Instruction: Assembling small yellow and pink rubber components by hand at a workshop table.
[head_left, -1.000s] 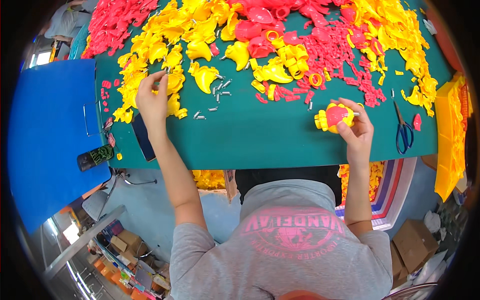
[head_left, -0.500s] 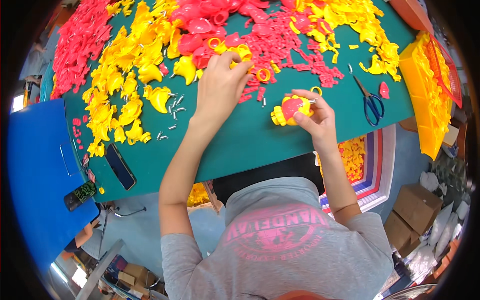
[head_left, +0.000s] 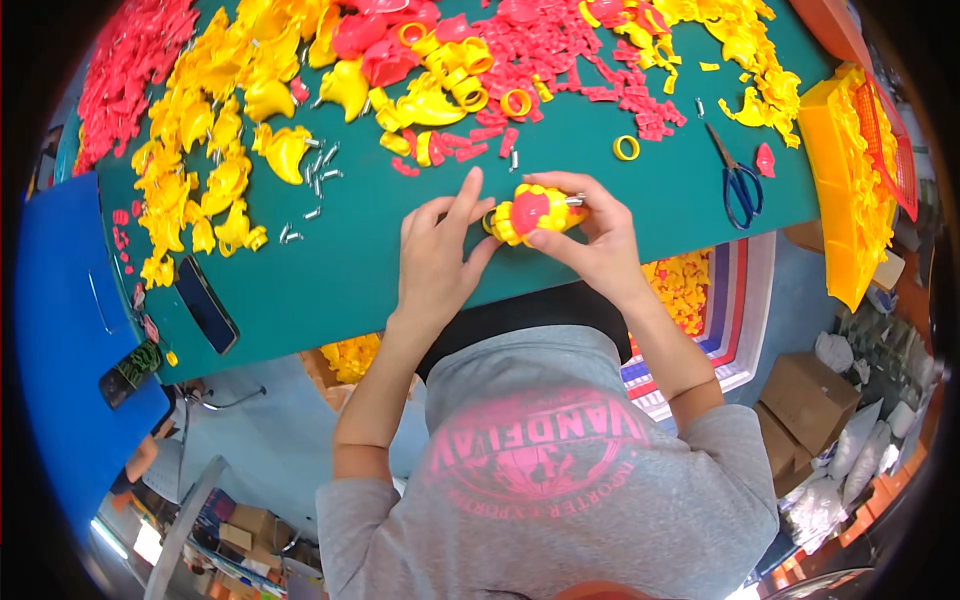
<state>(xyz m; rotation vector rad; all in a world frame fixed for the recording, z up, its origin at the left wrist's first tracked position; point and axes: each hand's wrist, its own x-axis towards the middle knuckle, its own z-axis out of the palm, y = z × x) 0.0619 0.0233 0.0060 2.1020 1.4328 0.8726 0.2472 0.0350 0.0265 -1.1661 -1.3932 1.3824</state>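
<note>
My right hand (head_left: 598, 238) is closed around a yellow and red plastic toy assembly (head_left: 530, 212), with a metal pin (head_left: 575, 200) sticking out on its right. At the assembly's left end, the fingertips of my left hand (head_left: 437, 250) pinch a small yellow ring (head_left: 488, 220), its index finger raised. Whether the ring is seated on the assembly is hard to make out. Beyond the hands, a loose yellow ring (head_left: 626, 148) and a short metal pin (head_left: 514, 160) lie on the green table (head_left: 330, 260).
Piles of yellow parts (head_left: 220, 130), red parts (head_left: 130, 70) and yellow rings (head_left: 465, 75) cover the far side. Blue-handled scissors (head_left: 740, 190) lie right, near a yellow bin (head_left: 835, 200). A phone (head_left: 207, 305) and a dark can (head_left: 130, 375) are at left.
My left hand has come back from the ring pile to the assembly, bringing a yellow ring. My right hand has shifted left with the assembly. The view has moved slightly.
</note>
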